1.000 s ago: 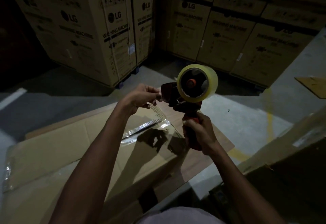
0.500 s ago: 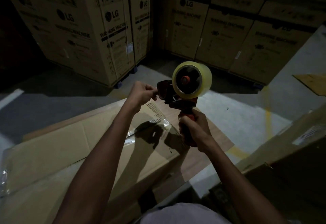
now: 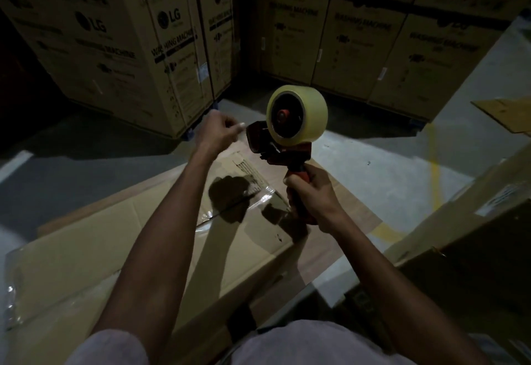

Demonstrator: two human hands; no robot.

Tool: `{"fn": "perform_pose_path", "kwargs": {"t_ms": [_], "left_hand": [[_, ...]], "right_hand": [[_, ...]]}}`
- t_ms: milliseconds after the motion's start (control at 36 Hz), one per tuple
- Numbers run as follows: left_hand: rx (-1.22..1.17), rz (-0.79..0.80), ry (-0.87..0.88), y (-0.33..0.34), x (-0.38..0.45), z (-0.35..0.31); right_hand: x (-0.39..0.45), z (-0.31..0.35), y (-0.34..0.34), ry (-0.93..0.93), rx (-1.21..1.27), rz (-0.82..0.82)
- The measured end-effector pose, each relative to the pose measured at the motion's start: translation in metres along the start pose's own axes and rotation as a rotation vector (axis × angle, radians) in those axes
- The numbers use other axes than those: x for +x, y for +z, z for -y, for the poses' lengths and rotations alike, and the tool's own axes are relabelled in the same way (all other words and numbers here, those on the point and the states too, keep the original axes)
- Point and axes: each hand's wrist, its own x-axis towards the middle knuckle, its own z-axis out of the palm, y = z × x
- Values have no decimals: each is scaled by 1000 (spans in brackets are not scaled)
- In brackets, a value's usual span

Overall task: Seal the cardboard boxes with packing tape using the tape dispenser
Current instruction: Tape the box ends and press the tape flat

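A red tape dispenser (image 3: pixel 275 146) carries a roll of clear yellowish tape (image 3: pixel 297 114). My right hand (image 3: pixel 311 195) grips its handle and holds it upright above a low cardboard box (image 3: pixel 94 238). My left hand (image 3: pixel 222 133) is closed just left of the dispenser's mouth, its fingertips pinched at the tape's free end. Clear tape (image 3: pixel 258 200) shines along the seam of the box under my hands.
Tall stacked washing-machine cartons (image 3: pixel 149 48) stand along the far side on pallets. A dark cardboard box (image 3: pixel 474 238) stands at my right. A flat cardboard sheet (image 3: pixel 505 114) lies on the grey concrete floor (image 3: pixel 382 163) at far right, near a yellow line.
My left hand has risen from below the dispenser's mouth to level with it. The dispenser has lifted slightly and tilted more upright.
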Motion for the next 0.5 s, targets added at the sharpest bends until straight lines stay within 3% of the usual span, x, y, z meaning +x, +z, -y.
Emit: {"fn": "perform_pose_path", "kwargs": {"t_ms": [222,500], "left_hand": [[294,60,100,1,23,20],[361,-30,130,40,16,48]], "right_hand": [[0,-16,9,72,-39,-60],[3,-35,16,200,-16,-110]]}}
